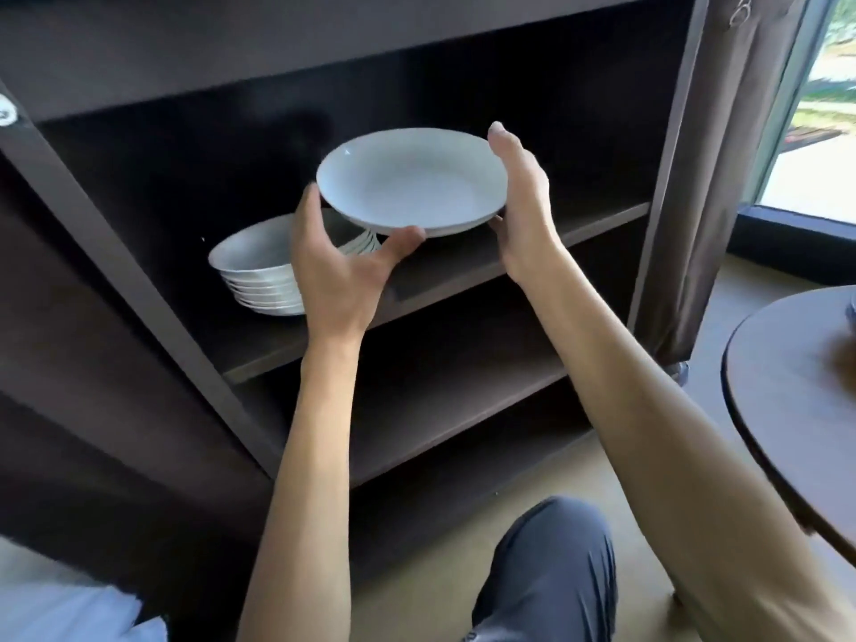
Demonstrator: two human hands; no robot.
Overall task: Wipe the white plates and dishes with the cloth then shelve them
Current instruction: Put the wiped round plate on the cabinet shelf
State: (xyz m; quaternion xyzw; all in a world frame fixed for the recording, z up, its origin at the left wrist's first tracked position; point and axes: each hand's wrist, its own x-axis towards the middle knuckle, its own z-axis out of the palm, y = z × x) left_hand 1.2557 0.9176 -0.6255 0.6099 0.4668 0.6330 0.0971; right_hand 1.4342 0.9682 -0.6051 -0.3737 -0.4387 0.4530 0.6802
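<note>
A dark brown shelf unit (463, 271) fills most of the view, its open front showing an upper shelf board and a lower one beneath it. To its right hangs a brown curtain (722, 178) beside a window (824, 132), and the curved edge of a round dark table (787, 410) comes in at the right edge of the view. The person's knee in blue-grey trousers (546, 572) shows at the bottom. On the upper shelf board, towards its left end and close to its front edge, stands a stack of white bowls (259, 275), partly hidden behind the left hand. A white plate (412, 178) is held level in the air in front of the shelf opening, above the front edge of the upper board and just right of the stack, not touching the board. The left hand (338, 266) grips the plate's near-left rim, thumb curled up under the near edge and fingers reaching up along the left side. The right hand (523, 201) holds the right rim, fingers together and straight up along the edge, with its thumb under the plate's lower right rim.
</note>
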